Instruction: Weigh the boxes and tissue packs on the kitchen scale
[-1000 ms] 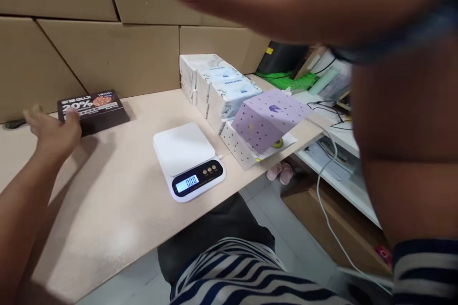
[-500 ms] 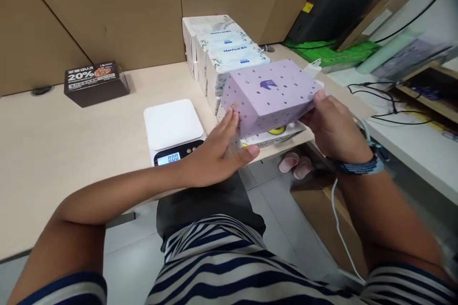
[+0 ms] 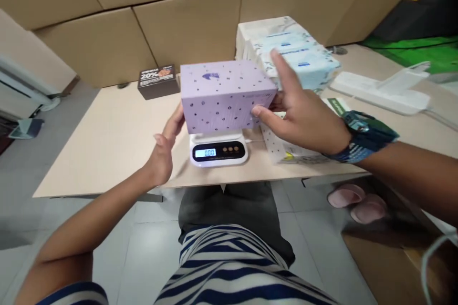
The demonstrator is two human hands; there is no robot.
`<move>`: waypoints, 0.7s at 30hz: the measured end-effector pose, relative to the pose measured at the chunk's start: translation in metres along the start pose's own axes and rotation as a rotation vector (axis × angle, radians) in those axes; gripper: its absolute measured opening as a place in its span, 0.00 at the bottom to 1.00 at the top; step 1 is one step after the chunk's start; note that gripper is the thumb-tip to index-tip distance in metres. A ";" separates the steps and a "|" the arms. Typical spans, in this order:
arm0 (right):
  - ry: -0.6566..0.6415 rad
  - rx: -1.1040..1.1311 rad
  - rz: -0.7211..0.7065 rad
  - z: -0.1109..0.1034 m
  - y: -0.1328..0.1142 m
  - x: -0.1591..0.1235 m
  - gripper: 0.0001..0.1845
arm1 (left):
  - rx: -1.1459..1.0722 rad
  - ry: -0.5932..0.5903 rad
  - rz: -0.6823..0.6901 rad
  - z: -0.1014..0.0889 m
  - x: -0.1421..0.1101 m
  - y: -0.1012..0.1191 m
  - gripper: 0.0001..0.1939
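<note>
A lilac box with small dark dots is held between my two hands, over the white digital scale. The scale's lit display reads 0.00, and the box hides most of its weighing plate. Against the box's left end lie the fingers of my left hand, partly hidden behind it. My right hand grips the right end, thumb on the front face and index finger raised. Whether the box touches the plate I cannot tell.
Packs of tissues are stacked behind my right hand. Under that hand lies a dotted carton. A black box stands at the back left, a white power strip at the right. Cardboard boxes line the back.
Both hands have carried the lilac box left, from above the carton by the tissue packs to over the scale. My left hand is now at its left end. The view has turned left.
</note>
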State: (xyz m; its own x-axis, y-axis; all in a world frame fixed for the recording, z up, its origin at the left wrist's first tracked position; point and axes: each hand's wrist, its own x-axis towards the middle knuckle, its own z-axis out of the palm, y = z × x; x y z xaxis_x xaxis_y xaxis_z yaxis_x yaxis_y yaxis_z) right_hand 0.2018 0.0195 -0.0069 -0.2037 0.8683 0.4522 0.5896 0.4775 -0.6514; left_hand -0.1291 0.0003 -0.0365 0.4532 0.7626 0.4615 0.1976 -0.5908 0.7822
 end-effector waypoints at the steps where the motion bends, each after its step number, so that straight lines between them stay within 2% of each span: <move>1: -0.050 -0.142 -0.040 0.005 0.004 0.005 0.51 | -0.024 -0.010 -0.031 -0.001 -0.007 -0.011 0.45; 4: -0.257 -0.500 -0.185 0.012 0.008 0.016 0.40 | -0.058 -0.036 -0.061 0.000 -0.021 -0.039 0.46; 6: -0.359 -0.690 -0.269 0.011 0.005 0.019 0.37 | -0.036 -0.045 -0.061 -0.001 -0.025 -0.052 0.47; 9: -0.437 -0.896 -0.325 0.005 -0.003 0.018 0.39 | 0.072 0.086 -0.105 -0.009 -0.021 -0.067 0.48; 12: -0.349 -0.995 -0.358 -0.003 -0.008 0.012 0.42 | 0.143 0.239 -0.133 -0.021 -0.002 -0.088 0.48; 16: -0.188 -1.080 -0.401 -0.015 -0.007 0.003 0.40 | 0.173 0.308 -0.109 -0.026 0.027 -0.116 0.46; 21: -0.102 -1.138 -0.350 -0.032 0.007 -0.007 0.44 | 0.142 0.366 -0.203 -0.022 0.026 -0.126 0.47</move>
State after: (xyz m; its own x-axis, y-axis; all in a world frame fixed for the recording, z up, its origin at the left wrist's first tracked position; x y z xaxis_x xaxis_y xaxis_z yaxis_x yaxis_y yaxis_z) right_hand 0.2322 0.0127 0.0043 -0.5216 0.7462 0.4136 0.8333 0.3417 0.4345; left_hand -0.1610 0.1009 -0.1141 0.0600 0.8949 0.4421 0.3799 -0.4301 0.8190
